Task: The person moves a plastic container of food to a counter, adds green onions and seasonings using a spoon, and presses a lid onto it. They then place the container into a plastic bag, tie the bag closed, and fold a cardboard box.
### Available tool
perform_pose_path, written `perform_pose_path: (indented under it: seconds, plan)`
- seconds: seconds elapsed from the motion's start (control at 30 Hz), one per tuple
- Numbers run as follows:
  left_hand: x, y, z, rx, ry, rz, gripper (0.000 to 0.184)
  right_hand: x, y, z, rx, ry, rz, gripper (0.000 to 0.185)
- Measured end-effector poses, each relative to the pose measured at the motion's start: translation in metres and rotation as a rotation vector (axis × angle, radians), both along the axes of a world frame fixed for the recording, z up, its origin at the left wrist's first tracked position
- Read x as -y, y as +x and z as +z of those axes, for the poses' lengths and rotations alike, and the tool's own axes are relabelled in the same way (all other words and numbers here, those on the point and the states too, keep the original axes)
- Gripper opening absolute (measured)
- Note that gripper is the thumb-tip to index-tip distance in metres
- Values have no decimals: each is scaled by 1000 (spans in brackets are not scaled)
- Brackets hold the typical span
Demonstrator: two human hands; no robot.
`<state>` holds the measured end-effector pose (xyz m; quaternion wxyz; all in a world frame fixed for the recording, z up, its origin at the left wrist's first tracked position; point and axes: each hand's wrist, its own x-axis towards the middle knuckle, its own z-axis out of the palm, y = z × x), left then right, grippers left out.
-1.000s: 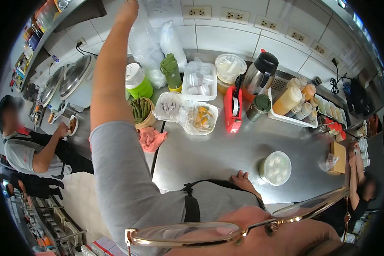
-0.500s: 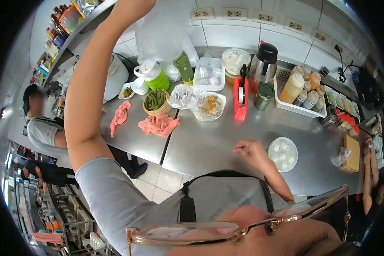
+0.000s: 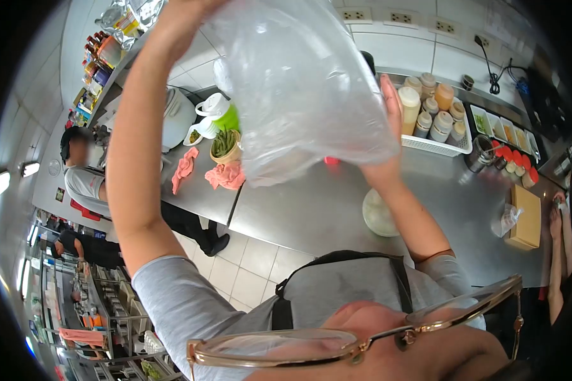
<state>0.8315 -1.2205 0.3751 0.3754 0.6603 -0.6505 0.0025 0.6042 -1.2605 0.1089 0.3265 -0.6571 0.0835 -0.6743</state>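
A clear bag (image 3: 305, 82) hangs lengthwise between the left hand (image 3: 187, 16) at its top (fingers cropped, grip impossible to tell) and the open right hand (image 3: 394, 114) against its lower edge.

Using the bag (image 3: 305, 95) as datum, raised over the counter (image 3: 286, 209). Left hand (image 3: 187, 22) at its upper left, right hand (image 3: 389, 143) at its right edge. Left of bag: jug (image 3: 227, 115), small basket (image 3: 235, 154) nearer the wearer, cloth (image 3: 225, 176) just beside that, second cloth (image 3: 184, 170) farther left. Right of bag: bottle crate (image 3: 442, 150), then trays (image 3: 503, 134), jars (image 3: 515, 166) just before them, box (image 3: 526, 219) beyond. Near side, slightly right: tub (image 3: 376, 213), partly hidden by the forearm. Behind bag: wall sockets (image 3: 403, 18).
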Motion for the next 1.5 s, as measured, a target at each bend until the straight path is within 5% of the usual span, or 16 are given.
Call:
perform_pose_path:
  seconds: [0.07,0.1,0.17,0.3,0.4,0.47,0.73,0.87,0.9,0.97,1.03,1.17,1.3,1.43,1.47,1.5]
  plan:
    - [-10,-72,-25,-97,69,145,46,14,-32,-5,-103,-142,-204,79]
    - [-14,-85,-36,3,14,84,55,17,-43,-9,1,-43,-119,45]
    - [-3,-71,-75,139,-203,-91,66,27,-69,-25,56,20,-25,34]
    - [-55,-183,-162,169,-508,-476,128,28,-123,-48,65,81,-27,15]
    - [-56,-223,-217,478,-297,-387,115,25,-145,-68,12,95,62,14]
    - [-29,-210,-249,554,-49,25,98,17,-153,-78,17,133,175,13]
    - [9,-160,-317,313,-162,374,75,8,-186,-101,-440,415,989,29]
    - [-10,-152,-333,-348,-381,273,52,22,-198,-126,-235,711,837,36]
    - [-19,-146,-344,-842,-262,148,50,28,-196,-131,-304,431,665,35]
    - [-29,-176,-331,-1499,-31,-12,52,34,-201,-146,-538,469,537,36]
    - [-50,-185,-347,-1646,217,-465,57,43,-206,-178,-760,501,394,36]
    - [-68,-206,-357,-1667,415,-752,67,77,-205,-223,-289,803,412,26]
    - [-75,-230,-338,-1107,428,-286,79,68,-210,-185,280,1123,759,19]
    - [-76,-215,-360,-398,499,263,76,45,-220,-164,202,1361,947,19]
    - [-74,-209,-365,-397,490,271,76,41,-224,-167,19,1159,1132,23]
    - [-73,-205,-371,-491,164,293,71,39,-227,-169,-162,946,1296,27]
